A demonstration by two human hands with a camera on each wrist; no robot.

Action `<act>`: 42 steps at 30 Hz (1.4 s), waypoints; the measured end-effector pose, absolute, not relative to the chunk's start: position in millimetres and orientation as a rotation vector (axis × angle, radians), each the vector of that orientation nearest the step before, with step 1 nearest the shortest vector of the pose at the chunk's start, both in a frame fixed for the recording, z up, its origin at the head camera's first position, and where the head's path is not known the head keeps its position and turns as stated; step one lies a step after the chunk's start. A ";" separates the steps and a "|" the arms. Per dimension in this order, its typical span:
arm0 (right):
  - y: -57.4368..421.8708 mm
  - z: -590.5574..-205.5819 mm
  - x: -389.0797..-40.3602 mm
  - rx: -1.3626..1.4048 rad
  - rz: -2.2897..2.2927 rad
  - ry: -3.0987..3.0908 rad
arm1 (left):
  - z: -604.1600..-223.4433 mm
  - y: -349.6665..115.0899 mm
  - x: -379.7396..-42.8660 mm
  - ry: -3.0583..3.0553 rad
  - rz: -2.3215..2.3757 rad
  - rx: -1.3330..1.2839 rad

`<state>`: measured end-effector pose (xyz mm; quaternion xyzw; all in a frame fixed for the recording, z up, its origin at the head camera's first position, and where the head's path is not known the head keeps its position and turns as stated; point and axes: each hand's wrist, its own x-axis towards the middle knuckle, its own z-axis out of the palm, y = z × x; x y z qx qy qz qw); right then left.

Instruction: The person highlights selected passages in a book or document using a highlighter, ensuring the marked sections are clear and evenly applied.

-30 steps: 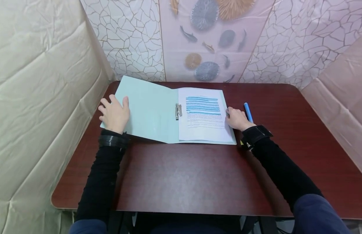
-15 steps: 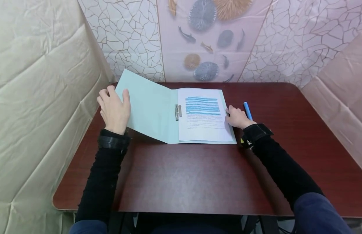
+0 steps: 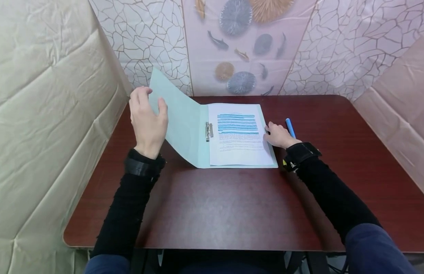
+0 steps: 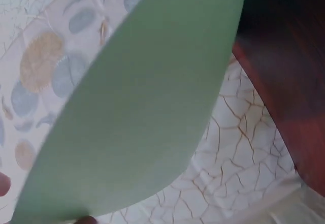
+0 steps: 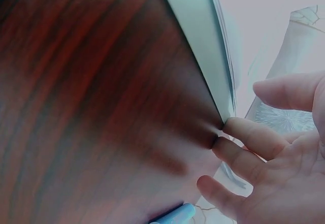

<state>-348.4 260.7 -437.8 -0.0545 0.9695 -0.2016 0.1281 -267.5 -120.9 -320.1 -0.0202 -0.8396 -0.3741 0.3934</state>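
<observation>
A pale green folder (image 3: 179, 118) lies spread on the table, its left cover raised and bowed. My left hand (image 3: 148, 123) is at that cover's outer edge, fingers along the edge and thumb apart from them. The left wrist view shows the cover (image 4: 137, 112) from close by, a fingertip at its lower edge. White printed sheets (image 3: 239, 150), with several blue-highlighted lines, lie on the right side beside a metal clip (image 3: 209, 131). My right hand (image 3: 279, 136) touches the folder's right edge with its fingertips, its thumb lifted away in the right wrist view.
A blue marker (image 3: 290, 128) lies just beyond my right hand. A small yellow bit (image 3: 284, 162) shows beside the right wristband. The dark red-brown table (image 3: 232, 205) is bordered by patterned cloth at the back and pale hangings on both sides.
My left hand has moved up and to the right, and the folder's left cover has risen from nearly flat to a steep tilt. The right hand has stayed at the right edge.
</observation>
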 end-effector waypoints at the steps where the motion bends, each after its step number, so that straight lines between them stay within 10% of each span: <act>1: 260.7 -437.4 -348.4 -0.155 -0.596 2.819 | -320.4 -118.7 -267.9 -2.106 -0.960 -0.087; 42: 265.3 -437.3 -345.1 -0.255 -0.672 2.781 | -375.7 -28.6 -262.7 -2.464 -0.837 -0.836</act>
